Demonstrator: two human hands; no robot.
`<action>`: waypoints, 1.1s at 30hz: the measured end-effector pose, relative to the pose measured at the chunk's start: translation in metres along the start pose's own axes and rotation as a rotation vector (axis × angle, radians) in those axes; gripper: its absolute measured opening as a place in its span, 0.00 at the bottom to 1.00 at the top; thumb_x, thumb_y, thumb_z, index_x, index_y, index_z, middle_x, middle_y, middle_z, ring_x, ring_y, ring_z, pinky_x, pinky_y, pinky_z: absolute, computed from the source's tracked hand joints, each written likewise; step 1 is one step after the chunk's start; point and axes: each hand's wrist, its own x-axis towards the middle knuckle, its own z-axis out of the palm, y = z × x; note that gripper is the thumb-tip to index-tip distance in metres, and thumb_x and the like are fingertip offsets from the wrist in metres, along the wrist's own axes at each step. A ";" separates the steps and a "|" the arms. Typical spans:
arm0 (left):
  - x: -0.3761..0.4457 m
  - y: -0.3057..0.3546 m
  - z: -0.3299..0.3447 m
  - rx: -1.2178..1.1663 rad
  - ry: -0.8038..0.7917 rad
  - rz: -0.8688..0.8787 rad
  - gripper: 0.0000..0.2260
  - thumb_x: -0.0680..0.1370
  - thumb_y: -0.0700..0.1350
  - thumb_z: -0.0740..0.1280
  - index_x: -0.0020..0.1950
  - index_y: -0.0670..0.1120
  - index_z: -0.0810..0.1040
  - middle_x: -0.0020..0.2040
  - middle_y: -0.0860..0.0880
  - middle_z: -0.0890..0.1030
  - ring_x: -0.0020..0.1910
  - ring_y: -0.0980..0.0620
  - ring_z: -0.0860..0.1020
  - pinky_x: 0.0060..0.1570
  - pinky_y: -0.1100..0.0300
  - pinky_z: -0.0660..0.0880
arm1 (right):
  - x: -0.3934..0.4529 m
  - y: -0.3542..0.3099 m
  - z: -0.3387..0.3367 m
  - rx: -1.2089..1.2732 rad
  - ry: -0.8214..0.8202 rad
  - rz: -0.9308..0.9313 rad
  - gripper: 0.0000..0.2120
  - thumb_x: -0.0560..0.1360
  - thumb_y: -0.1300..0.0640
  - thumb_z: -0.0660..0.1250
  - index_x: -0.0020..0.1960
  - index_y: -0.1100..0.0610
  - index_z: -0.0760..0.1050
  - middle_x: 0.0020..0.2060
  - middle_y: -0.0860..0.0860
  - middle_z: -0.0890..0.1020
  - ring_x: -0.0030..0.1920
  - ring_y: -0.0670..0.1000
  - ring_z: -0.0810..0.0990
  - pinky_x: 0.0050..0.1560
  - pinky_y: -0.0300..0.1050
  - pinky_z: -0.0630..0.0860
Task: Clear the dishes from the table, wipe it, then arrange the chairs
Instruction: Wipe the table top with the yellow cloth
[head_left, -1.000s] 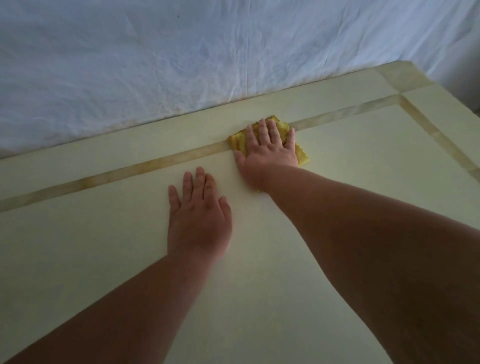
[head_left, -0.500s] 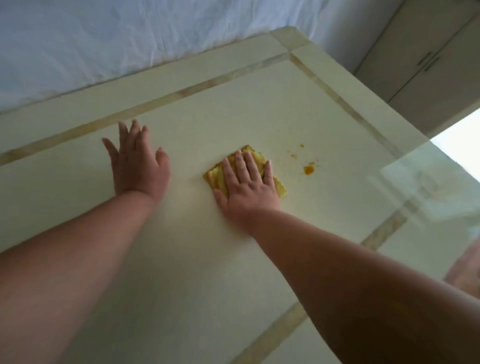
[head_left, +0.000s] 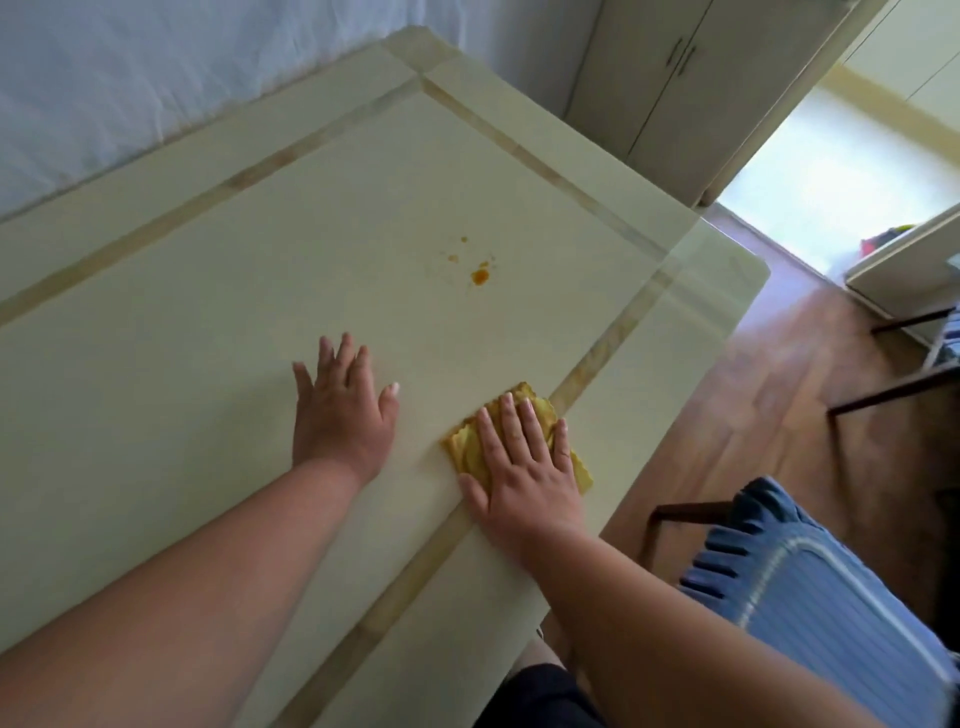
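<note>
A cream table (head_left: 218, 291) with a tan inlay band fills the left and middle of the view. My right hand (head_left: 524, 467) presses flat on a folded yellow cloth (head_left: 470, 447) near the table's right edge, over the inlay band. My left hand (head_left: 340, 410) lies flat on the tabletop beside it, fingers apart, holding nothing. Orange spill spots (head_left: 479, 276) sit on the table farther out, beyond both hands. A chair with a blue striped cushion (head_left: 810, 592) stands at the lower right, beside the table.
A white cloth-covered wall (head_left: 156, 67) runs along the table's far side. Cream cabinets (head_left: 670, 78) stand at the upper right by a bright doorway. Dark chair legs (head_left: 883, 395) and wooden floor (head_left: 753, 395) lie to the right of the table.
My right hand has slid the yellow cloth from the table's far edge toward me and to the right edge. My left hand has shifted along with it. The view has swung right.
</note>
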 end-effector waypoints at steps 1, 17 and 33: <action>0.001 0.002 0.000 0.000 0.000 0.000 0.29 0.86 0.55 0.59 0.82 0.38 0.65 0.86 0.38 0.60 0.87 0.38 0.52 0.83 0.35 0.46 | -0.001 0.002 -0.001 -0.006 -0.005 -0.001 0.39 0.83 0.28 0.41 0.86 0.42 0.31 0.86 0.49 0.32 0.83 0.51 0.24 0.83 0.66 0.30; 0.143 -0.043 -0.017 0.051 0.112 -0.223 0.29 0.87 0.54 0.58 0.82 0.36 0.65 0.86 0.38 0.59 0.87 0.37 0.50 0.84 0.35 0.46 | 0.170 -0.003 -0.053 -0.046 -0.019 -0.052 0.40 0.83 0.31 0.39 0.87 0.49 0.31 0.84 0.54 0.27 0.82 0.57 0.22 0.80 0.71 0.29; 0.230 -0.069 -0.009 0.129 0.171 -0.498 0.35 0.82 0.59 0.50 0.84 0.41 0.63 0.87 0.43 0.59 0.87 0.42 0.53 0.84 0.38 0.48 | 0.406 -0.108 -0.114 -0.103 0.036 -0.331 0.40 0.82 0.32 0.40 0.88 0.47 0.37 0.87 0.53 0.34 0.85 0.56 0.28 0.80 0.72 0.30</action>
